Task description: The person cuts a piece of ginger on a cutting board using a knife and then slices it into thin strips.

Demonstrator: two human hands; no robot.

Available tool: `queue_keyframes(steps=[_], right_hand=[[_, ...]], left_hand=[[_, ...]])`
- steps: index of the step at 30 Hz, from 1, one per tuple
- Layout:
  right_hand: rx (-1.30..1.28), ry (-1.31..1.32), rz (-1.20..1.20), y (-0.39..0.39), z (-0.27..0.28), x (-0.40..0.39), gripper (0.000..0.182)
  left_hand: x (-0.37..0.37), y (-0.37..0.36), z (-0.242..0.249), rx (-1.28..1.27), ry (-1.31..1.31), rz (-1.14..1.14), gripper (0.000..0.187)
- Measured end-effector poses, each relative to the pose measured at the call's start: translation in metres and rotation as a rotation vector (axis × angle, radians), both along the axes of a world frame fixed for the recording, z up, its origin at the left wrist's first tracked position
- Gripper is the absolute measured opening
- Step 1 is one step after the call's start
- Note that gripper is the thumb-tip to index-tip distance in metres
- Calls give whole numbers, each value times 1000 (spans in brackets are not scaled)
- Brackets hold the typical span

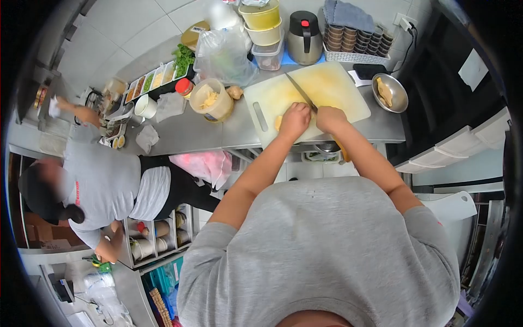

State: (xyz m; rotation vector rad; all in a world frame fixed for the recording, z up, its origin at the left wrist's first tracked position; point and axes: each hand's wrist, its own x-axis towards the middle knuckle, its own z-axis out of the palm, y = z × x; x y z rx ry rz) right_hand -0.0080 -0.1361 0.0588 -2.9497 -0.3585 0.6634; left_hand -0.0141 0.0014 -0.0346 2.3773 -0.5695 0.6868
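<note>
A steel counter runs along a white tiled wall, and a co-worker bends at its left end. One big white cutting board lies on the counter; behind it stand one black-lidded kettle, one tub of pale shreds and, far right, one steel bowl. Both forearms reach forward over the board's near edge. The right hand is fisted round one long knife (blade pointing away). The left hand, fingers curled, pins one yellow piece on the board's near edge.
</note>
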Motion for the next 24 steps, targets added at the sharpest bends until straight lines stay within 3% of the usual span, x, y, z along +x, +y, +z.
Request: queue_keyframes(steps=[3,9,12,15,19,24], right_hand=[[107,-197,-80,2,-37,-10,26],[43,-70,1,-2,-17,-1,24],[131,-131,-50,1,-30,-6,25],[126,-125,-47,4,-28,-4,25],[102,-107,-28,4,-27,-4,25],[61,-69,49,-1,2,-5,25]], left_hand=[[-1,-2,1,-13,-12,25,8],[1,-1,1,-24,-25,0,9],[-1,-1,1,-16,-35,-3,9],[-5,0,4,-82,-213,86,7],[-8,0,-6,-29,-44,95,9],[-7,1,0,23,-12,76,12]])
